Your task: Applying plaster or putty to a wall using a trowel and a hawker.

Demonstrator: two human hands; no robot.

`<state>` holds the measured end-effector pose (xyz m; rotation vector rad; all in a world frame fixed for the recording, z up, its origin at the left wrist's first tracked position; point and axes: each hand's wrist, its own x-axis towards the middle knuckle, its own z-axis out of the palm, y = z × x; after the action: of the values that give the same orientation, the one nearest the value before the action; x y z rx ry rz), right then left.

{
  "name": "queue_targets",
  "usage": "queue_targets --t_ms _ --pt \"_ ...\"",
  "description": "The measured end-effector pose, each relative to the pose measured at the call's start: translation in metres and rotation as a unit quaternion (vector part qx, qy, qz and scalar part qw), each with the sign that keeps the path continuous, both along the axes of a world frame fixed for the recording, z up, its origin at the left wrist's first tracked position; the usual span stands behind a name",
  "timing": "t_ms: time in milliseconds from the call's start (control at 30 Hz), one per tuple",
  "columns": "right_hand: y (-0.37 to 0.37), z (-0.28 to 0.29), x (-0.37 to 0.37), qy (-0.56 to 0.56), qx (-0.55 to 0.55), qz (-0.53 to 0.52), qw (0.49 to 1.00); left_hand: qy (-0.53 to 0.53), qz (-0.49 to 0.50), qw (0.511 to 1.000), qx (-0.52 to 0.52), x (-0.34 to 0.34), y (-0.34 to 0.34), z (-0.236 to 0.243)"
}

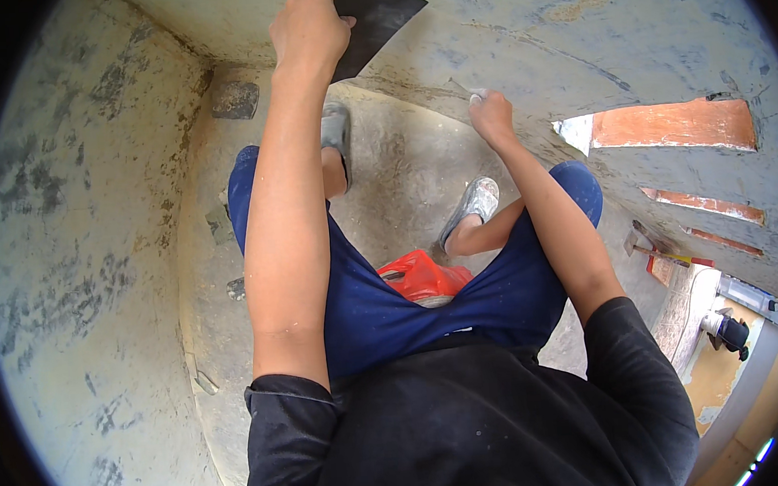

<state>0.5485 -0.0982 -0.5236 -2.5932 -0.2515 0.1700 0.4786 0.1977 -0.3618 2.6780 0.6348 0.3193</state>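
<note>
My left hand is raised at the top of the view and grips a wide dark flat blade, held against the grey plastered wall. My right hand is lower and further right, fingers closed on a small thin tool whose tip touches the wall near its foot. I stand in a corner in blue shorts and grey shoes. A red container sits on the floor between my legs.
The left wall is patchy grey plaster. Openings in the right wall show red brick. A trowel with a yellow and red handle lies on the floor at right. Small debris pieces lie along the floor edge.
</note>
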Motion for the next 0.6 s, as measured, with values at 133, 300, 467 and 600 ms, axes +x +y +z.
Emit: queue_targets --t_ms 133,300,467,600 --pt "-0.002 -0.007 -0.007 0.025 0.021 -0.024 0.999 0.012 0.021 1.0 0.013 -0.008 0.006 -0.01" --pt "-0.007 -0.024 0.001 0.006 0.013 -0.027 1.0 0.017 0.012 1.0 0.018 -0.012 0.01 -0.012" --pt "-0.01 -0.026 -0.005 0.001 0.023 -0.043 0.999 0.042 0.022 0.998 0.028 -0.015 0.01 -0.002" --pt "-0.012 -0.018 -0.004 0.027 0.033 -0.058 0.997 0.044 0.02 0.998 0.036 -0.018 0.006 -0.005"
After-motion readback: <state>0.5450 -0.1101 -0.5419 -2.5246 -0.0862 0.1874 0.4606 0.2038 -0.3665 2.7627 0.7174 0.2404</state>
